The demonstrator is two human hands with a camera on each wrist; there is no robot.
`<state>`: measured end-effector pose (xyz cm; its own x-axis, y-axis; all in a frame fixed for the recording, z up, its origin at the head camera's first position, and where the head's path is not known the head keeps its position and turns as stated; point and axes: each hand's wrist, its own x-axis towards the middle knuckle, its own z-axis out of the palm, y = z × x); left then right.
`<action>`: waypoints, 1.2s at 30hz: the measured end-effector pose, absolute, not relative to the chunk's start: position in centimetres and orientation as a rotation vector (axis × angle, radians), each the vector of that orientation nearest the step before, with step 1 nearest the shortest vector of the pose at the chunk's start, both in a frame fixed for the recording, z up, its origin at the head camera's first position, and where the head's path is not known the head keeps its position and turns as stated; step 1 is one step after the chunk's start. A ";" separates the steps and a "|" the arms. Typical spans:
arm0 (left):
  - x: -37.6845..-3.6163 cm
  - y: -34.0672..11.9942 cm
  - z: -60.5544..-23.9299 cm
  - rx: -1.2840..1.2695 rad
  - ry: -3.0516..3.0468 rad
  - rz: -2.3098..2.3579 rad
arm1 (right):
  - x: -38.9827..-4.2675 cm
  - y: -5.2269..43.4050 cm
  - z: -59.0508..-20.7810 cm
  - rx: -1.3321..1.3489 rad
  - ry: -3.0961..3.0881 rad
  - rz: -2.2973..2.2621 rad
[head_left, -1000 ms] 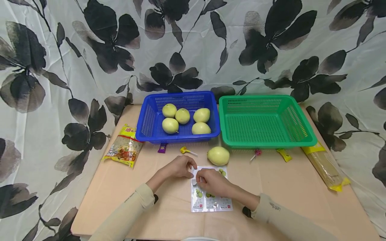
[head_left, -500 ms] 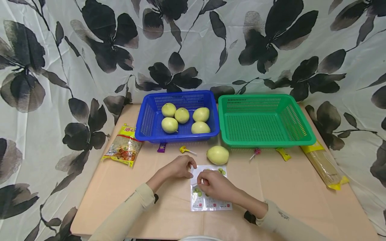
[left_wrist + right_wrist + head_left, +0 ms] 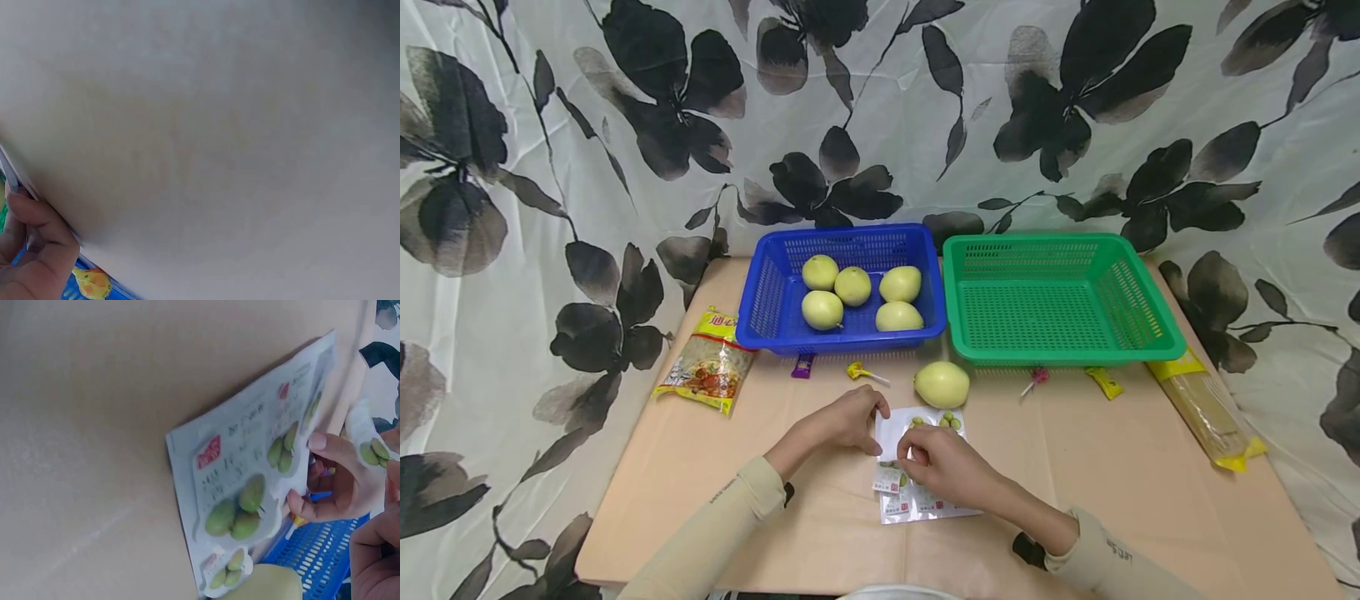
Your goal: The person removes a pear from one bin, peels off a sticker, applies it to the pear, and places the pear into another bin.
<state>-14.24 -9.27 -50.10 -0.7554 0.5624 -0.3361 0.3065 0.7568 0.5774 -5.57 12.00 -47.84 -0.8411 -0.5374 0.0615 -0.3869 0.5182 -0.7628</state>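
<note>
My left hand (image 3: 852, 418) grips the left edge of a white sticker sheet (image 3: 936, 500) printed with green fruit pictures. In the right wrist view its thumb lies on the sheet's face, with the other fingers at the edge. My right hand (image 3: 951, 467) pinches a peeled sticker (image 3: 375, 450) with a green fruit print; in the head view this sticker (image 3: 887, 479) hangs over the sheet's left side. Just beyond the sheet lies a yellow-green melon (image 3: 942, 385). The left wrist view shows mostly tabletop, with the left hand (image 3: 40, 250) at the lower left corner.
A blue basket (image 3: 842, 343) with several yellow-green melons stands at the back, beside a green basket (image 3: 1067, 358). Along their front lie a purple candy (image 3: 802, 367), lollipops (image 3: 857, 372) (image 3: 1037, 377) and a yellow candy (image 3: 1104, 382). Food bags (image 3: 709, 362) (image 3: 1206, 412) flank them.
My right hand has drawn back slightly to the right and the sticker now hangs from its fingers, off the sheet's left part. The sheet has tilted a little; my left hand keeps its place.
</note>
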 end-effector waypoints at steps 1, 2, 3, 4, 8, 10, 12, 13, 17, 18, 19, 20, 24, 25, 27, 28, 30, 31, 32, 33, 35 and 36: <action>-14.2 -9.3 -50.1 0.658 2.453 0.683 | -5.6 12.1 -47.7 -0.777 2.577 -1.241; -14.2 -9.2 -50.1 0.662 2.455 0.677 | -5.6 12.2 -47.5 -0.752 2.570 -1.270; -14.2 -9.2 -50.1 0.671 2.458 0.674 | -5.6 12.3 -47.3 -0.711 2.562 -1.304; -14.2 -9.2 -50.1 0.682 2.460 0.671 | -5.7 12.4 -47.0 -0.662 2.549 -1.345; -14.2 -9.2 -50.1 0.713 2.465 0.679 | -6.3 13.2 -46.0 -0.350 2.466 -1.548; -14.2 -9.3 -50.2 0.726 2.469 0.688 | -6.8 13.8 -45.6 -0.164 2.427 -1.637; -14.2 -9.3 -50.2 0.726 2.459 0.704 | -7.3 14.5 -45.5 0.003 2.388 -1.714; -14.2 -9.4 -50.1 0.728 2.455 0.709 | -7.6 14.9 -45.6 0.070 2.366 -1.755; -14.2 -9.5 -49.6 0.724 2.428 0.723 | -8.4 16.3 -46.1 0.279 2.277 -1.882; -14.1 -9.4 -49.4 0.740 2.446 0.716 | -8.6 16.6 -46.3 0.315 2.269 -1.902; -14.1 -9.4 -49.1 0.754 2.470 0.716 | -8.7 16.9 -46.5 0.347 2.255 -1.924; -14.1 -9.2 -48.8 0.763 2.496 0.737 | -8.8 17.1 -46.7 0.378 2.252 -1.936; -14.0 -8.2 -47.2 0.818 2.660 0.967 | -9.1 17.6 -47.4 0.465 2.262 -1.960; -14.1 -7.8 -46.9 0.831 2.667 1.075 | -9.2 17.7 -47.5 0.483 2.261 -1.969; -14.2 -7.0 -46.5 0.876 2.663 1.244 | -9.3 17.7 -47.7 0.512 2.258 -1.982; -14.2 -6.6 -46.5 0.896 2.648 1.299 | -9.4 17.7 -47.9 0.526 2.252 -1.990; -14.3 -5.9 -46.8 0.921 2.612 1.351 | -9.5 17.7 -48.1 0.546 2.238 -2.004; -14.3 -5.5 -46.9 0.921 2.599 1.357 | -9.6 17.8 -48.2 0.552 2.231 -2.009; -14.3 -5.2 -47.2 0.913 2.596 1.348 | -9.7 17.8 -48.3 0.557 2.224 -2.009; -14.4 -5.0 -47.4 0.905 2.596 1.339 | -9.8 17.8 -48.4 0.559 2.218 -2.007; -14.4 -4.6 -47.8 0.887 2.601 1.330 | -9.8 17.9 -48.6 0.571 2.209 -2.007; -14.4 -4.4 -48.0 0.884 2.601 1.338 | -9.9 17.9 -48.6 0.576 2.203 -2.007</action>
